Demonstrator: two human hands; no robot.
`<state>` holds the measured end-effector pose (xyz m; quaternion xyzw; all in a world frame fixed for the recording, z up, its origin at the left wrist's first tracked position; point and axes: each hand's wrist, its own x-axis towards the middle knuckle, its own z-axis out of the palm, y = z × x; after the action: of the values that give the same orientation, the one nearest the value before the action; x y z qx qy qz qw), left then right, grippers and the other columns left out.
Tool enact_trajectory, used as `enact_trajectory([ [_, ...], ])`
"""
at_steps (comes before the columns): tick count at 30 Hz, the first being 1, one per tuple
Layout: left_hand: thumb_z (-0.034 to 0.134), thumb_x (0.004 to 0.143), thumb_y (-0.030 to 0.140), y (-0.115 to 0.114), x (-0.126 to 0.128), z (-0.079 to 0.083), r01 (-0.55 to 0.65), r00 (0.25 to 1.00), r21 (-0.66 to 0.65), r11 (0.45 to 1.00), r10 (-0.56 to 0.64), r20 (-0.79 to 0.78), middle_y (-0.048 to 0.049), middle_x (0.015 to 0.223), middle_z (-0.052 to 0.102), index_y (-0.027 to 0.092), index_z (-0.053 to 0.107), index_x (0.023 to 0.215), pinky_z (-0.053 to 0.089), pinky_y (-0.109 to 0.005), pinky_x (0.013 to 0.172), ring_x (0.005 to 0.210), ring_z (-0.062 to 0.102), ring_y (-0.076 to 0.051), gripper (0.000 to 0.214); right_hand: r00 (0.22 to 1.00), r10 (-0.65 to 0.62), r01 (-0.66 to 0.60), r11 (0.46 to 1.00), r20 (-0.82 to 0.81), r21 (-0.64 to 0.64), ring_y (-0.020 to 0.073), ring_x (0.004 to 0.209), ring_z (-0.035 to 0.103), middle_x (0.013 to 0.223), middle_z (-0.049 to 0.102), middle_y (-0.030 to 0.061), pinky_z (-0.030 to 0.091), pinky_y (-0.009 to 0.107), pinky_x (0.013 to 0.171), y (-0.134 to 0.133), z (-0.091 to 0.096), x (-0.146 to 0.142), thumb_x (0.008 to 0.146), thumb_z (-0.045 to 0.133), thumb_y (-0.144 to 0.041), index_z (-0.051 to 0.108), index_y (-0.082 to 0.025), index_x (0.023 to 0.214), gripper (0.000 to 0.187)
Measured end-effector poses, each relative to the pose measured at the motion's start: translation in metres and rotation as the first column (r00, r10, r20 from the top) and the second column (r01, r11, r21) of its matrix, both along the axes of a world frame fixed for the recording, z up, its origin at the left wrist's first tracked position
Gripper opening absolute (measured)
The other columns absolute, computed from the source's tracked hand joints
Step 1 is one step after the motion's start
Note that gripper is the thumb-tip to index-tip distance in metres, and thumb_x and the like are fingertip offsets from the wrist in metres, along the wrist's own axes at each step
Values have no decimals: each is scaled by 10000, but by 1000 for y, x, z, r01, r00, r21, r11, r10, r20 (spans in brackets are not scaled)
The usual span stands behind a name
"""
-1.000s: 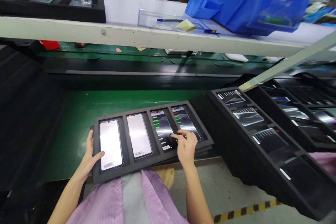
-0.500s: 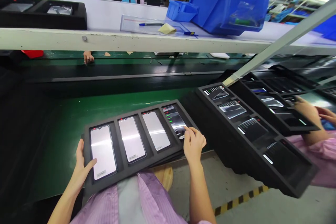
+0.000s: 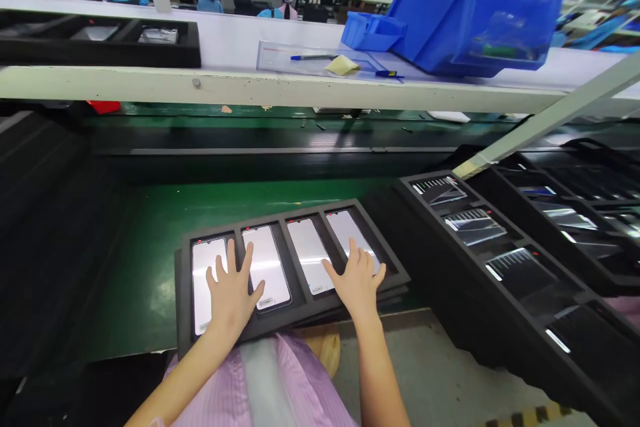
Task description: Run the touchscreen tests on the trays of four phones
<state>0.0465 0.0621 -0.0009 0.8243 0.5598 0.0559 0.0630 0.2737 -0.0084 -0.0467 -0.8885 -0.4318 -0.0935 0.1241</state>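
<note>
A black foam tray point(image 3: 185, 320) lies in front of me at the edge of the green belt, holding several phones with white lit screens. My left hand point(image 3: 231, 290) lies flat with fingers spread across the two left phones point(image 3: 270, 267). My right hand point(image 3: 357, 280) rests flat, fingers apart, over the two right phones point(image 3: 307, 253). Neither hand holds anything.
To the right stand long black trays point(image 3: 505, 260) of phones with dark screens. A green conveyor belt point(image 3: 150, 227) runs behind my tray. A white shelf point(image 3: 300, 83) above carries blue bins point(image 3: 475, 20), a clear sheet with a pen, and a black tray point(image 3: 100, 40). Other workers sit far behind.
My left hand left the tray's left edge and now lies flat on the left phones. My right hand stopped tapping and spread flat. The rightmost phone's screen turned white.
</note>
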Motion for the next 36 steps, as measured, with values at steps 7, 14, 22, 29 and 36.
enact_trajectory([
  [7,581,790,333,3,-2,4,10,1000,-17,1000,-10,-5,-207,1462,298,242,349,1392,355,-593,916,1176,451,-447,652,999,27,-28,999,31,32,353,1176,416,1196,513,242,207,609,985,-3,-4,4,842,370,-538,343,-69,1341,685],
  [14,557,816,313,7,-1,5,-7,1000,-18,1000,6,-18,-230,1444,311,228,336,1400,379,-547,901,1158,474,-432,630,998,37,-38,999,43,26,337,1149,454,1177,538,224,232,593,983,-3,-4,3,880,324,-484,363,-89,1326,598],
  [22,541,814,331,12,-5,7,0,998,-25,1000,-2,-65,-215,1398,385,256,329,1401,402,-536,854,1074,534,-408,628,996,72,-73,997,50,17,347,1175,431,1199,528,222,250,603,967,-5,-4,6,871,269,-551,379,-110,1315,636],
  [29,516,829,319,13,-2,10,17,998,-32,999,-19,-62,-223,1390,380,226,364,1387,385,-528,867,1099,495,-428,586,997,66,-66,998,44,7,337,1173,429,1207,525,223,242,589,977,-4,-2,5,869,333,-495,373,-98,1322,604],
  [36,497,837,283,14,0,12,27,997,-50,998,-30,-65,-231,1368,407,204,377,1382,377,-527,867,1074,506,-423,563,994,61,-67,996,95,61,327,1128,454,1170,543,219,252,578,974,-4,-4,6,884,325,-443,449,-88,1262,534],
])
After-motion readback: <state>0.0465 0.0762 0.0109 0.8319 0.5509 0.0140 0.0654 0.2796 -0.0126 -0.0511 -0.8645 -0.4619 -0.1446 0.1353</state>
